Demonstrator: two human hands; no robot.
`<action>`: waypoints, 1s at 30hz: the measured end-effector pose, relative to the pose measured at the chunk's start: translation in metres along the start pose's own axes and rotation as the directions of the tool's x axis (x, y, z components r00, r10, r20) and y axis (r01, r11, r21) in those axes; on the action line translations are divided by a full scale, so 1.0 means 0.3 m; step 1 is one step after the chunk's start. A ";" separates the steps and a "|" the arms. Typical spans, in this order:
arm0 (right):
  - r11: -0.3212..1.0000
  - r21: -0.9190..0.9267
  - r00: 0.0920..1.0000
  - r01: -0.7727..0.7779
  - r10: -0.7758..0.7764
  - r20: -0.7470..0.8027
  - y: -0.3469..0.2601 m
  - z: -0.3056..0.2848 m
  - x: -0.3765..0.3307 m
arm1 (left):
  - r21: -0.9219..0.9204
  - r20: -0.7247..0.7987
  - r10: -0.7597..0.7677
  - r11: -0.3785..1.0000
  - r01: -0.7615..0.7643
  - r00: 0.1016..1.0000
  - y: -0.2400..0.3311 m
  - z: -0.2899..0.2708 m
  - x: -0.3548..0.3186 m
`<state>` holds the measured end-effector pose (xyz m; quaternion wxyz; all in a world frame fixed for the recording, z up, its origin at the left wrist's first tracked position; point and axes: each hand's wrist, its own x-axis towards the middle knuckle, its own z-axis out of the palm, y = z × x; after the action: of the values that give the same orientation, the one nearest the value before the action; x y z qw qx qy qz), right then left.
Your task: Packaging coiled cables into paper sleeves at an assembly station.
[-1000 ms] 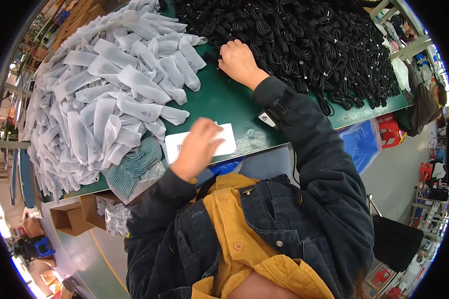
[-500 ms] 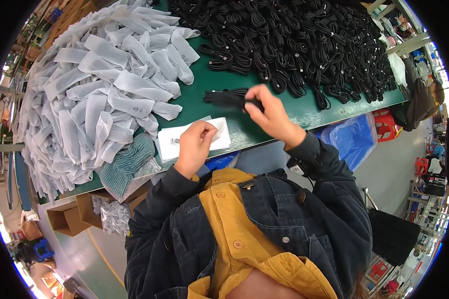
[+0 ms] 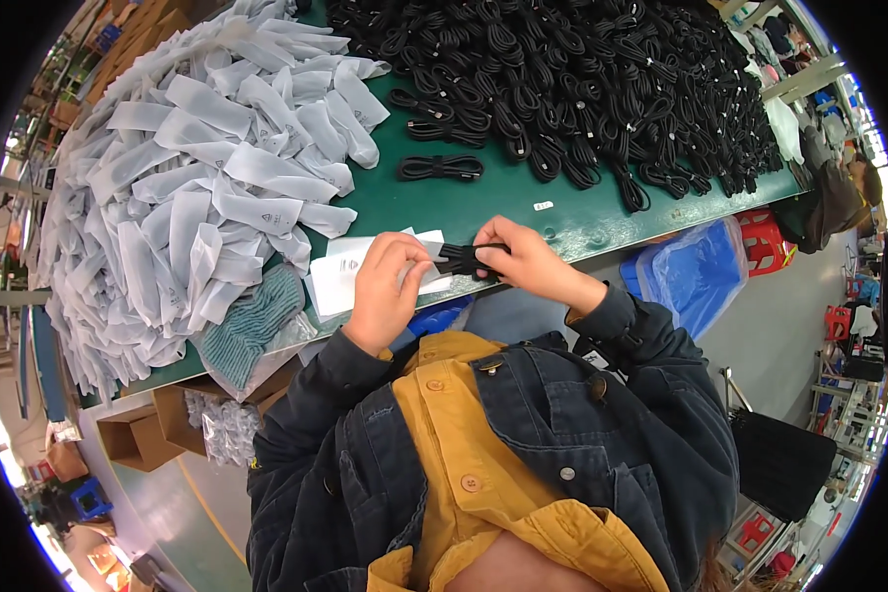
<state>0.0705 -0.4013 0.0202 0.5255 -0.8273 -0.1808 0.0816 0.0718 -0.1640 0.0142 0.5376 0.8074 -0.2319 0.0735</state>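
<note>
My right hand is closed on a coiled black cable just above the table's near edge. The cable's left end meets the mouth of a translucent white bag; how far inside it reaches I cannot tell. My left hand pinches that bag at its mouth, over a flat stack of white bags. Beyond my hands another coiled black cable lies alone on the green table.
Filled whitish bags are heaped at the left, coiled black cables at the back right. A teal knitted cloth lies by the near left edge. A small white label lies on the table. A blue lined bin stands right.
My right hand has come nearer and brought the coiled cable to the bag's mouth. The lone cable on the table now shows fully. My left hand has barely moved.
</note>
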 end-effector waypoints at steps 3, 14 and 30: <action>0.661 0.496 0.826 -0.563 0.463 0.321 -0.005 -0.003 0.044 | 0.165 0.036 0.188 0.968 -0.192 0.981 0.005 -0.009 0.013; 0.942 0.017 0.910 0.336 -0.320 -0.263 -0.108 0.061 0.137 | -0.447 -0.015 -0.282 0.860 0.246 0.959 0.044 -0.101 0.117; 0.644 -0.724 0.936 0.246 -0.352 0.006 0.010 -0.047 0.284 | 0.538 -0.500 0.379 0.841 -0.064 0.779 0.006 -0.422 0.225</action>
<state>0.1541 -0.3816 0.0284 0.1797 -0.9276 -0.2963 -0.1395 0.1469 -0.0704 0.0925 0.3454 0.8190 -0.1238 0.4411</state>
